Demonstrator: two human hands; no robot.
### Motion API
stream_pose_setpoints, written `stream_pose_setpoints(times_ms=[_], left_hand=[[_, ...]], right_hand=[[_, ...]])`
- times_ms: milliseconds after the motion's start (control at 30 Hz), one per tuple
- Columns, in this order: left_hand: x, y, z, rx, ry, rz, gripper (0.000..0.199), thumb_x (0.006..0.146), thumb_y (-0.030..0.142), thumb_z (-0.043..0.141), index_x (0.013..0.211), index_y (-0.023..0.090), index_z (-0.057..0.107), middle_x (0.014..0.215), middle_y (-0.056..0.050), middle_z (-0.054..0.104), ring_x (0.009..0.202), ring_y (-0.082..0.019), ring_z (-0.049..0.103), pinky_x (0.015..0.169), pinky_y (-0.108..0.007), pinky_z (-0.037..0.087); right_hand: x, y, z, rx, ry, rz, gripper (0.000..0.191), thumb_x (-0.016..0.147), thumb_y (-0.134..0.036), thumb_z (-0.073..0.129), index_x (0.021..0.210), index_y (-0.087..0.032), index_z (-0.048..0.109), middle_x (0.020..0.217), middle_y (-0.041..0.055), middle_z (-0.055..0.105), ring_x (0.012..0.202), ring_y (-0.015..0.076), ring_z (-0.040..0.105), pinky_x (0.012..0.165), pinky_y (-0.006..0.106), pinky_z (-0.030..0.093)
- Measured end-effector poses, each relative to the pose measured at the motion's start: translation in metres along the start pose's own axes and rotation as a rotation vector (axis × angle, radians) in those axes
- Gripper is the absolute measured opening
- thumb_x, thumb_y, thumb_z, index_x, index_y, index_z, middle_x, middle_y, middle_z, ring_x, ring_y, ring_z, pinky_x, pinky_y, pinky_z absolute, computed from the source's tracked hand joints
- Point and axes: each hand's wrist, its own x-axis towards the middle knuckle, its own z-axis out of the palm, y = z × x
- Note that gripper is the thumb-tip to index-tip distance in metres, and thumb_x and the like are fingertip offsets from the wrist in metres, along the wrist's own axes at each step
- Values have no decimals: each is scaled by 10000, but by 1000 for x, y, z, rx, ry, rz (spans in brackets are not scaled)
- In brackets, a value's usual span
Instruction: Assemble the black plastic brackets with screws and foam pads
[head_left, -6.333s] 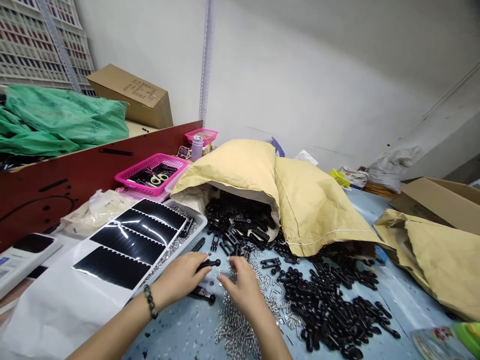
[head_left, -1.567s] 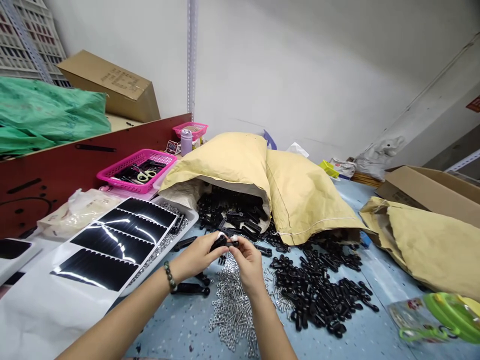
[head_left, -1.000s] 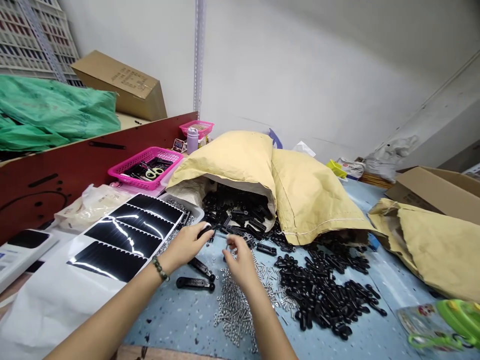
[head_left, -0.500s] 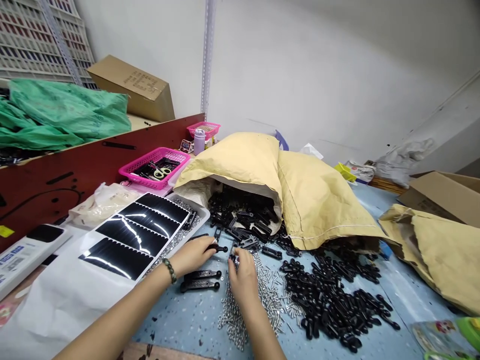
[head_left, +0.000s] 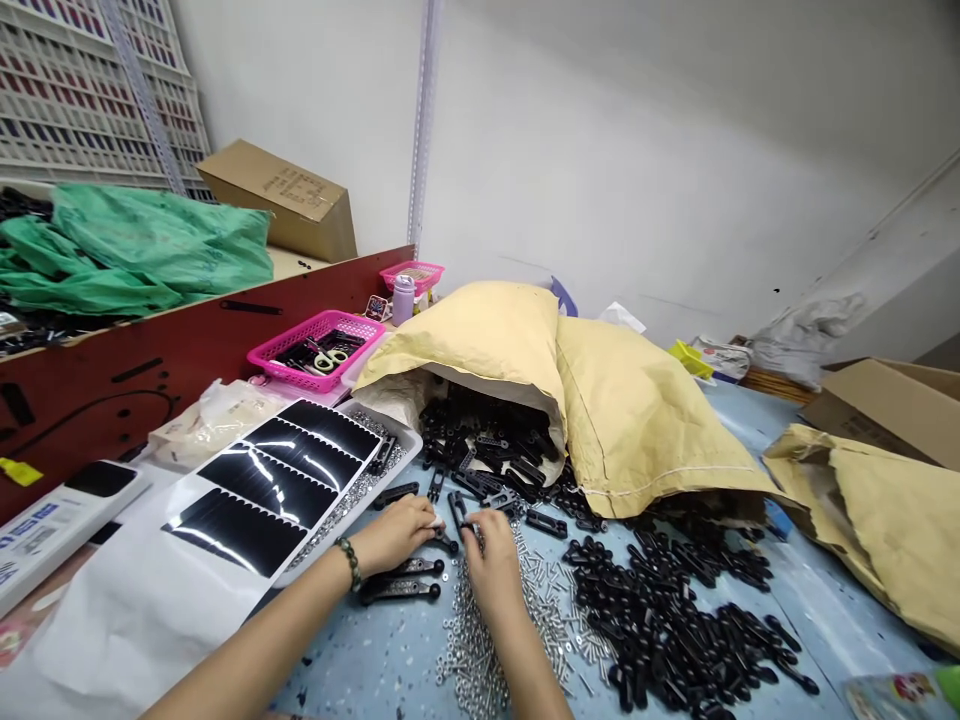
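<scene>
My left hand [head_left: 396, 535], with a beaded bracelet at the wrist, has its fingers pressed around a black arm piece [head_left: 444, 541] with a round end. Just to its right, my right hand [head_left: 491, 560] pinches a black slotted part [head_left: 457, 512] at its lower end. Two finished-looking black arms [head_left: 401, 590] lie side by side below my left hand. Silver screws [head_left: 551, 600] spread beneath and beside my right forearm. A heap of small black parts [head_left: 667, 620] lies to the right. More black parts spill from an open paper sack [head_left: 480, 320].
A second yellow sack [head_left: 645, 410] stands on the blue table [head_left: 360, 665]. At left are a sheet with black stickers [head_left: 289, 470], a pink basket [head_left: 262, 355] holding scissors, and a white box [head_left: 60, 530]. A bottle [head_left: 900, 695] lies at the lower right.
The view has tilted up slightly. My left hand has moved down towards the laid-out arms with its piece, and the slotted part at my right fingers now shows more.
</scene>
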Motion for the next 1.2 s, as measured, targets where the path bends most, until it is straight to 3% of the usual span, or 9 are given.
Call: stream_pose_setpoints(times_ms=[233, 467, 667, 767, 833, 900, 1000, 1100, 1200], left_hand=[[5, -3, 1, 56, -25, -30, 225, 893, 273, 474, 821, 206, 677, 935, -60, 610, 935, -246, 534, 847, -345, 398], [10, -1, -1, 47, -46, -53, 203, 882, 255, 491, 841, 211, 685, 970, -61, 628, 972, -242, 550, 884, -338, 397], [-10, 5, -12, -5, -20, -113, 130, 796, 278, 573, 757, 209, 675, 860, -46, 666, 920, -265, 591, 888, -377, 429], [-18, 21, -11, -96, 89, -149, 235, 821, 354, 554, 986, 223, 657, 1087, -69, 662, 1104, -304, 543, 990, -421, 391], [-13, 37, -5, -193, 165, -147, 342, 896, 421, 446, 1147, 226, 572, 1232, -79, 602, 1189, -279, 506, 1024, -395, 382], [-3, 52, 0, -292, 214, -137, 380, 948, 454, 315, 1164, 219, 520, 1196, -84, 607, 1143, -245, 548, 977, -353, 432], [10, 63, 0, -382, 266, -150, 392, 960, 488, 237, 1022, 209, 505, 943, -64, 633, 911, -222, 621, 819, -332, 500], [15, 61, -11, -401, 286, -193, 355, 940, 528, 279, 895, 221, 451, 740, 4, 557, 626, -172, 565, 621, -298, 480], [15, 59, -19, -378, 272, -203, 330, 899, 541, 359, 835, 227, 438, 689, 19, 539, 588, -175, 539, 600, -303, 452]], right_hand=[[18, 0, 2, -115, -37, 42, 114, 809, -178, 624, 913, -223, 633, 873, 79, 651, 895, 296, 569, 777, 386, 468], [16, -7, -11, -120, -47, 18, 219, 899, -147, 496, 1078, -196, 610, 1055, 93, 625, 985, 253, 550, 857, 359, 458], [23, -3, -6, -118, -49, 34, 256, 758, -79, 624, 970, -212, 679, 908, 77, 676, 936, 288, 586, 813, 386, 466], [17, -13, -6, -51, 14, 57, 250, 816, -113, 587, 1044, -199, 645, 971, 69, 672, 939, 240, 603, 821, 334, 483], [9, -22, -11, 68, 66, 55, 264, 835, -132, 583, 1091, -188, 613, 1009, 66, 663, 938, 214, 608, 823, 306, 491], [0, -24, -21, 192, 69, 8, 299, 840, -145, 593, 1134, -197, 591, 1041, 58, 655, 949, 201, 608, 830, 291, 492], [-13, 3, -52, 141, 43, 35, 276, 912, -143, 492, 1161, -211, 592, 1094, 61, 647, 979, 184, 605, 841, 274, 484], [-20, 55, -88, -180, 33, 211, 359, 871, -19, 419, 1099, -178, 646, 1042, 105, 657, 972, 243, 585, 855, 359, 455], [-17, 97, -106, -230, 0, 224, 337, 786, 21, 490, 907, -203, 711, 963, 102, 669, 929, 284, 580, 805, 395, 439]])
